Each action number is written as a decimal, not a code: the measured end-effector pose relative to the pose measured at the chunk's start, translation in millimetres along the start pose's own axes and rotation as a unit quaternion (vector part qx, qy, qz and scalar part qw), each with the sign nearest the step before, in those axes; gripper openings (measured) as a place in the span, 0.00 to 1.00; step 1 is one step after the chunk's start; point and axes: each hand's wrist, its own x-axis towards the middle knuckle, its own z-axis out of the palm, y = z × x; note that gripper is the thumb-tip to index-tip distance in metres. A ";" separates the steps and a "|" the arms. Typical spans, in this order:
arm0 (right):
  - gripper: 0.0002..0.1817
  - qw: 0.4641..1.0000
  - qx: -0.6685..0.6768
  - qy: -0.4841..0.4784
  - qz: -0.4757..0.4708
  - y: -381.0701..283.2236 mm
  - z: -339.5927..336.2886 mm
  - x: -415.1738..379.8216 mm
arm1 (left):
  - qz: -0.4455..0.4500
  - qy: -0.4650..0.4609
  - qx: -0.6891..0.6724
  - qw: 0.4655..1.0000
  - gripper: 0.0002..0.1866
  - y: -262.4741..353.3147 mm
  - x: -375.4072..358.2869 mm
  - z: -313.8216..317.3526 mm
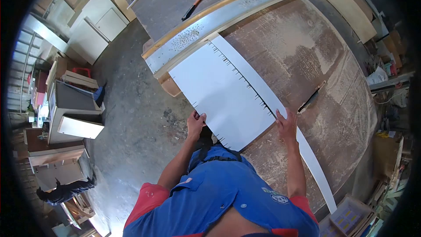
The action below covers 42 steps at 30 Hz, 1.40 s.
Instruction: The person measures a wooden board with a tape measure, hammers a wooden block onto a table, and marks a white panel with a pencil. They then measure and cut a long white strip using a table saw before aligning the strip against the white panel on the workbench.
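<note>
A large white panel lies in front of me, with short dark nail-like spikes along its right edge and a few on its left edge. My left hand grips the panel's left edge, thumb on top and the fingers partly hidden underneath. Alongside the right edge runs a long, narrow white strip, which curves in this wide view. My right hand rests over the strip near the panel's lower right corner, fingers apart and fingertips by the seam.
Panel and strip lie on a worn brown worktable. Beyond the panel is a long rail with many small nails on it. A hammer lies farther back. A dark slim tool sits at the right. Cabinets stand left.
</note>
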 end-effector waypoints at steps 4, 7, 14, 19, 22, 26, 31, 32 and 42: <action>0.31 1.000 0.000 -0.006 -0.025 -1.5 -16.0 0.1 | 0.006 -0.012 -0.028 1.000 0.14 -4.0 3.1 -0.6; 0.34 1.000 0.004 -0.010 0.009 -4.5 -16.3 -3.7 | 0.008 -0.009 0.039 0.999 0.14 3.3 2.8 -2.2; 0.33 0.997 0.004 -0.026 0.070 -6.6 -14.5 -9.2 | 0.037 0.002 0.063 0.997 0.14 -7.7 4.7 -4.4; 0.33 0.999 0.025 0.011 0.047 6.8 -27.7 -16.8 | 0.241 0.228 0.167 0.929 0.21 16.8 14.2 -11.5; 0.33 0.997 0.076 -0.002 -0.016 -18.9 -56.5 -34.3 | 0.254 0.160 -0.037 0.953 0.26 56.9 42.9 -34.2; 0.29 0.989 0.135 -0.042 -0.040 -63.3 -57.9 -66.8 | 0.238 0.121 -0.203 0.942 0.26 127.8 62.2 -49.1; 0.31 0.991 0.099 -0.035 -0.087 -116.1 -43.5 -101.3 | 0.214 0.157 -0.250 0.931 0.20 139.7 86.4 -77.3; 0.30 0.993 0.080 -0.022 -0.088 -120.6 -37.6 -108.8 | 0.193 0.191 -0.240 0.932 0.19 137.6 89.0 -86.3; 0.26 0.998 0.011 0.045 -0.048 -151.3 -28.0 -134.5 | 0.186 0.184 -0.046 0.964 0.15 121.7 112.5 -151.0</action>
